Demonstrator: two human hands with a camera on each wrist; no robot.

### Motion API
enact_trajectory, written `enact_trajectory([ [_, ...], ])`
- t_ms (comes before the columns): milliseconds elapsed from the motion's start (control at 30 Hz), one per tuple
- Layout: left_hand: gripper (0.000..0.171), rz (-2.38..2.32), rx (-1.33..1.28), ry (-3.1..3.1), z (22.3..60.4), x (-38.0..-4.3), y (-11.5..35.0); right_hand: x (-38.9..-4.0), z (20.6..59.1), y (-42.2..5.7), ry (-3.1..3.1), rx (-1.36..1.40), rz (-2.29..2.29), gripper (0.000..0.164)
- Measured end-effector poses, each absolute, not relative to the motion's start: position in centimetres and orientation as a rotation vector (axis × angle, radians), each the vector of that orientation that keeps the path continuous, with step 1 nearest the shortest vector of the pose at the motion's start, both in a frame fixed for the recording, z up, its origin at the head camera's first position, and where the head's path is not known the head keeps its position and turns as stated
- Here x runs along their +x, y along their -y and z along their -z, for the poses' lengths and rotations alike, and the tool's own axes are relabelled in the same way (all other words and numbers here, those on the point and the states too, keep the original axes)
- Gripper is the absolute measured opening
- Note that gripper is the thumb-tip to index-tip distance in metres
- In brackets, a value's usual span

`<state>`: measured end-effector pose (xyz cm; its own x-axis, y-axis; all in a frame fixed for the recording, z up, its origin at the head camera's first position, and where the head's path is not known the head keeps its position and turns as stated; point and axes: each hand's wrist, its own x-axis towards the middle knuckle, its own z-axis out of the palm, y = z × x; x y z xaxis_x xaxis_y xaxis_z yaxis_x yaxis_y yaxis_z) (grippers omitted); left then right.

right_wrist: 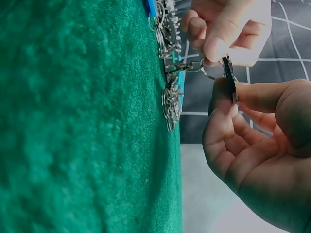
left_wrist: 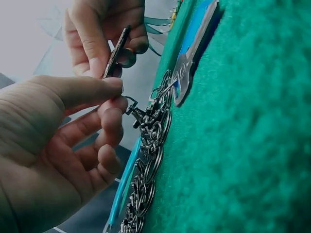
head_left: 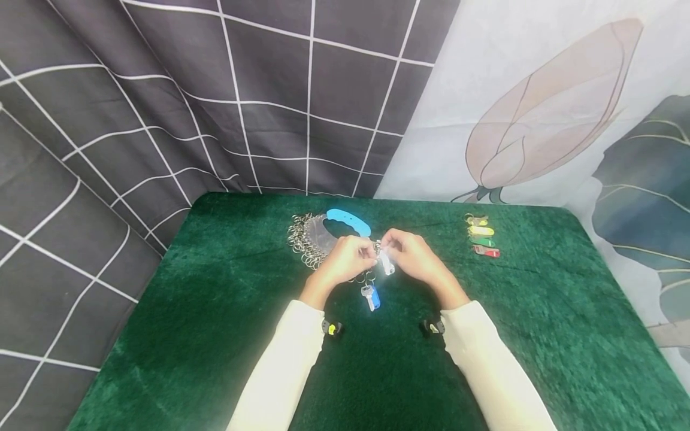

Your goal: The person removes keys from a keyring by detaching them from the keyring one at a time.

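Green velvety tabletop (head_left: 539,323), dark curtain (head_left: 275,66) with white grid lines, pale curtain (head_left: 431,137) with pink bud print (head_left: 571,78)

"Where does it glare?"

"In the bright head view: the tag (head_left: 386,264), and the sleeves (head_left: 275,368) toward five and seven o'clock."

"Any blur?"

"In both dimmer wrist views: cloth (left_wrist: 257,165) softens toward four o'clock left, nine right."

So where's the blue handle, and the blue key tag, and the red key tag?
Blue handle (head_left: 349,219): head view, middle of its curve.
Blue key tag (head_left: 376,296): head view, its middle.
Red key tag (head_left: 493,253): head view, its middle.
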<state>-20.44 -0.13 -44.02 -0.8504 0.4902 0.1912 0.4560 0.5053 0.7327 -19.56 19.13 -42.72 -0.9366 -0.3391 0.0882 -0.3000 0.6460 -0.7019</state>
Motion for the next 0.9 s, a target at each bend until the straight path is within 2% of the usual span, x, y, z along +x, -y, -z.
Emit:
enact_trajectory([
  [200, 0.010, -1.275, 0.847, -2.694, 43.99, -20.28, -0.13, -19.50, 42.59, -18.92, -2.820, -0.554, 1.167, 0.005],
  [567, 0.013, -1.345, 0.893, -2.712, 44.08, -20.46, 0.06, -19.59, 42.68, -18.99, -2.824, -0.566, 1.154, 0.006],
  [800, 0.014, -1.340, 0.910, -2.715, 43.91, -20.37, 0.27, -19.66, 42.98, -19.13, -2.814, -0.587, 1.148, 0.017],
  [900, 0.014, -1.309, 0.889, -2.723, 43.89, -20.40, 0.33, -19.73, 43.17, -19.16, -2.825, -0.612, 1.135, 0.016],
])
